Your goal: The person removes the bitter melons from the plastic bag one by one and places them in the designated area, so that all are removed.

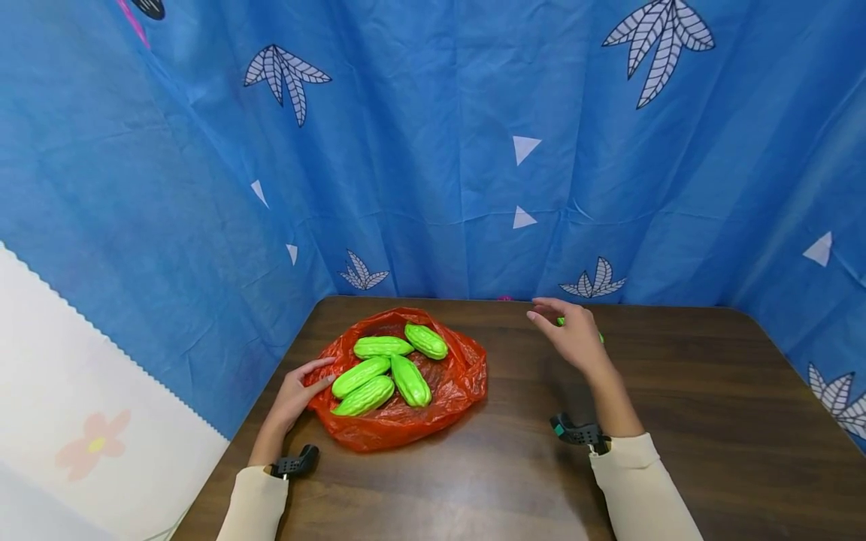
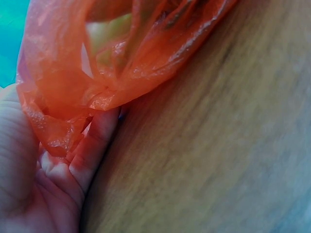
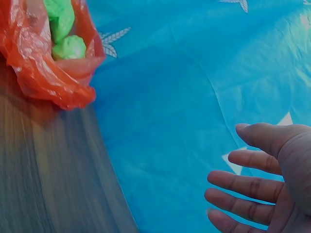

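Observation:
A red plastic bag (image 1: 379,434) lies spread with its mouth up on the table. Inside are several bright green bitter melons (image 1: 383,346), bunched toward its left and back. At the bag's left edge my left hand (image 1: 292,392) holds the plastic between thumb and fingers; in the left wrist view the thin film (image 2: 58,121) sags into the palm. My right hand (image 1: 573,336) hovers over the table to the right of the bag, fingers spread and holding nothing in the right wrist view. Behind it a green object (image 1: 601,338) peeks out, mostly hidden by the hand.
The dark wooden table (image 1: 676,391) runs back to a blue patterned curtain (image 1: 433,188) that hangs along its rear and sides. On the left a white cloth (image 1: 81,391) with a flower print borders the curtain.

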The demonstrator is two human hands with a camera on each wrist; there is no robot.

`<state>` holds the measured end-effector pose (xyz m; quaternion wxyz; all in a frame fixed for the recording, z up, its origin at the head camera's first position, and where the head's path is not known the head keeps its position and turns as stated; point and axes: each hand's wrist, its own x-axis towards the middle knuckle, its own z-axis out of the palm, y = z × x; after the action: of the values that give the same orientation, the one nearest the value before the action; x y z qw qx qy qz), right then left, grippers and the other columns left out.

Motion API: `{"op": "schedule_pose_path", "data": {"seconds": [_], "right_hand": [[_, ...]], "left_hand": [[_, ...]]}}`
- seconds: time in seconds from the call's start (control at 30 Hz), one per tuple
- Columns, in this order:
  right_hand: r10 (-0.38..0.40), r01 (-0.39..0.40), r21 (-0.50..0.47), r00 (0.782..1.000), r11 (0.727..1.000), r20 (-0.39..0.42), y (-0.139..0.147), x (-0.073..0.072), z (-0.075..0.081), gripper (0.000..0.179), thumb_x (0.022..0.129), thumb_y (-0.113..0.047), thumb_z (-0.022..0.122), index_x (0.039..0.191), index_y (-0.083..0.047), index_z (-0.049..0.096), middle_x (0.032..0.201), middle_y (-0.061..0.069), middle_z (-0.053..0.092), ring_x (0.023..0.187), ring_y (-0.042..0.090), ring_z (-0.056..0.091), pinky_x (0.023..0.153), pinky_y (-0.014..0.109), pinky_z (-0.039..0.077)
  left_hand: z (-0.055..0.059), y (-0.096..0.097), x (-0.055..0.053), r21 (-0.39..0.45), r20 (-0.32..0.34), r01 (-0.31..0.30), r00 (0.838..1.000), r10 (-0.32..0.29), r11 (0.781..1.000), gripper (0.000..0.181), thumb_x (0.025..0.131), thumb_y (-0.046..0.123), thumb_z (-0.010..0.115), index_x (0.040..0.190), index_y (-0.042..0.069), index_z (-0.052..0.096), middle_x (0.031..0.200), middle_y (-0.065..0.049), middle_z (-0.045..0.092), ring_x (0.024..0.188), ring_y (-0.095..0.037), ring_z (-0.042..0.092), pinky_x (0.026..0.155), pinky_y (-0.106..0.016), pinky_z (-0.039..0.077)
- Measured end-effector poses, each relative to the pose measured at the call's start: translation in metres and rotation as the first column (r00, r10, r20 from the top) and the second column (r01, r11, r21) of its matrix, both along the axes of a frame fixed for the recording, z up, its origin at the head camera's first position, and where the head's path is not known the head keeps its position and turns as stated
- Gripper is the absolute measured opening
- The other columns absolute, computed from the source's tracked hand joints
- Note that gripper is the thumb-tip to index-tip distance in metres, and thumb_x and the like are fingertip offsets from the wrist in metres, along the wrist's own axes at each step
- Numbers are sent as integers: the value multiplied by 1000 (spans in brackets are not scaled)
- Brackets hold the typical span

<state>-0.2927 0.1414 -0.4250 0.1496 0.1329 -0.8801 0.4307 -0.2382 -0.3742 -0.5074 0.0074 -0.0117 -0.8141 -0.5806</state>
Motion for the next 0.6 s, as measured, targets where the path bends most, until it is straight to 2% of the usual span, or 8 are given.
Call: {"op": "schedule_pose_path", "data": {"seconds": [0.27,0.37,0.5,0.6], "right_hand": [[27,-28,27,999,999,18,-13,3,2,43,99,-33,68,130,-3,68,117,17,73,103,34,69,87,52,55],[42,-43,33,999,999,24,-18,5,2,44,99,-33,68,131,-2,67,117,17,73,102,34,70,87,52,55],[71,-71,30,997,997,12,-25,6,3,43,98,-30,69,130,-2,67,115,17,73,100,33,70,86,52,56],[88,-88,25,996,996,-1,-31,7,3,42,98,-30,70,129,-3,68,115,17,73,100,34,71,87,52,56]], "left_hand": [[1,0,1,-21,15,-11,1000,11,1000,48,97,14,69,141,-1,57,150,-27,45,138,-43,42,87,-16,49],[-7,-3,-2,-17,7,-16,1000,16,1000,48,97,14,70,141,0,57,151,-27,44,139,-44,40,87,-14,48],[-21,-10,-10,3,-15,-18,1000,18,1000,49,97,15,71,142,2,58,152,-23,45,140,-39,40,88,-14,48],[-27,-13,-11,-8,-27,-20,999,20,1000,50,96,20,73,142,5,59,151,-21,47,139,-36,42,89,-15,48]]}}
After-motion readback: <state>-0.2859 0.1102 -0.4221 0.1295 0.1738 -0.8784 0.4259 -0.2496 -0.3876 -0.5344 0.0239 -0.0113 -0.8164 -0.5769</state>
